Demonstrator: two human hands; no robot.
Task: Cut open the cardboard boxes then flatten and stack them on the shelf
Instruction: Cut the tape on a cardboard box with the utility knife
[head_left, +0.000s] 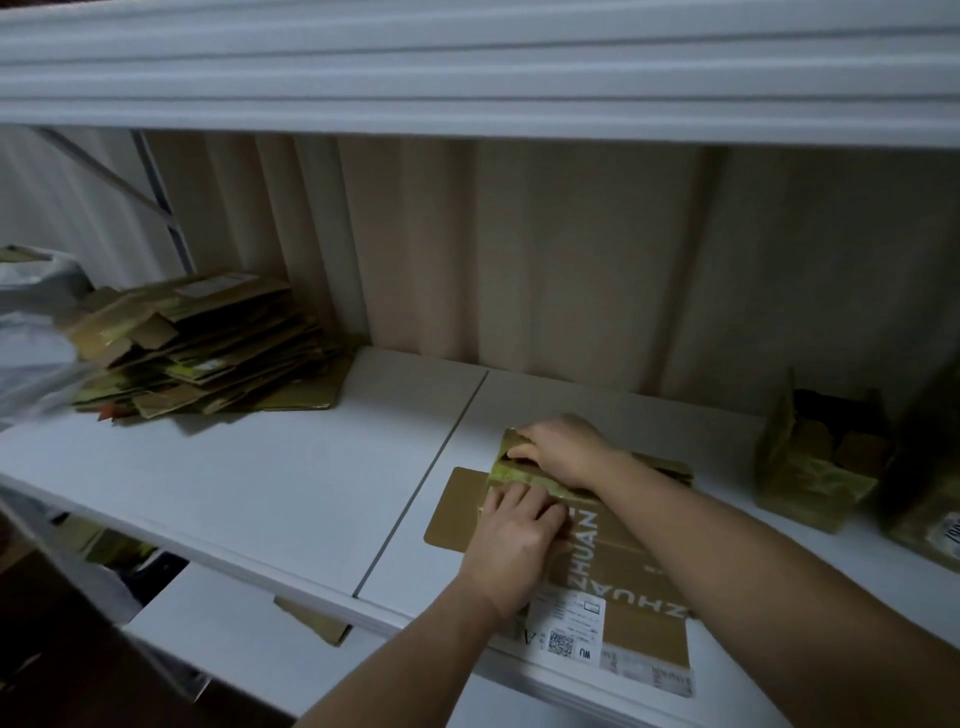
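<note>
A flattened brown cardboard box (618, 561) printed "ZHUAN", with a white shipping label, lies on the white shelf (291, 488) near its front edge. My left hand (514, 545) presses flat on the box's middle, fingers spread toward the taped flap. My right hand (561, 447) is at the far end of the box, its fingers curled round the yellow-taped flap (514, 475). A tall stack of flattened boxes (202, 353) sits at the shelf's left rear.
An opened, unflattened box (815, 462) with yellow tape stands at the right, another box (930, 525) beside it at the frame edge. White plastic bags (31, 332) lie at far left. A shelf board runs overhead. A cardboard scrap (317, 621) lies on the lower shelf.
</note>
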